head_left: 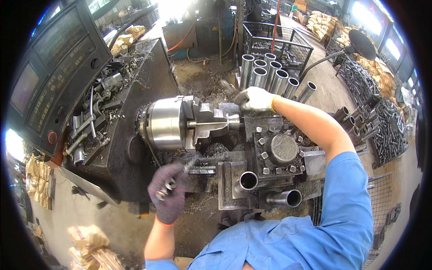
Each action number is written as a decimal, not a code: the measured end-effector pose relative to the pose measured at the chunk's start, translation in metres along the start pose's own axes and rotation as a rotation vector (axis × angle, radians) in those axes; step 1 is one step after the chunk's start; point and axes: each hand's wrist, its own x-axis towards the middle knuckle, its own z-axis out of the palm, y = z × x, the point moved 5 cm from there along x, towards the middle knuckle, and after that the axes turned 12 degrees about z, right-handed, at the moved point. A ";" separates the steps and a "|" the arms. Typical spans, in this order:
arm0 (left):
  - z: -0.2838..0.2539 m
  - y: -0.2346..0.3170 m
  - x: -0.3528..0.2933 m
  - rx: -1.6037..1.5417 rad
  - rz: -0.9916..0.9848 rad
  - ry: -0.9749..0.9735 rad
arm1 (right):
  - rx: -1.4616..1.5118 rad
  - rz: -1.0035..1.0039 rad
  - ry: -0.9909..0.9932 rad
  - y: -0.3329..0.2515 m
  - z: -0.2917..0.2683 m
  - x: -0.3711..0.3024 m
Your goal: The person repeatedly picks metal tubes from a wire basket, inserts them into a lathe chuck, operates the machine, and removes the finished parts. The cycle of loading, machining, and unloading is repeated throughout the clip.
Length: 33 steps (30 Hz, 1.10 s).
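My left hand (167, 193), in a dark knit glove, is closed around a small shiny metal piece (170, 183); motion blur hides its kind. It hovers in front of the lathe chuck (166, 123), whose stepped jaws (207, 121) face right. My right hand (256, 99), in a white glove, reaches over the tool post (283, 148) with curled fingers. A blurred, thin brownish-grey piece (228, 86) shows by its fingertips; I cannot make out what it is. Two metal tubes, one upright (247, 181) and one lying (285, 198), rest on the carriage nearest me.
Several shiny tubes (279, 81) stand behind the tool post, with darker tubes (355, 121) at the right. A control panel (54, 76) rises at the left, beside loose tools and metal chips (94, 117). A wire basket (279, 42) stands at the back; a round lamp (362, 45) juts in.
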 end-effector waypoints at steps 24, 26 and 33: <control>0.074 -0.109 0.129 0.961 0.329 -0.356 | 0.031 0.369 -0.769 0.005 0.054 0.014; 0.072 -0.110 0.125 0.970 0.340 -0.338 | 0.213 0.584 -0.989 0.010 0.056 0.014; 0.072 -0.108 0.129 0.958 0.315 -0.359 | -0.347 0.158 -0.615 0.004 0.059 0.028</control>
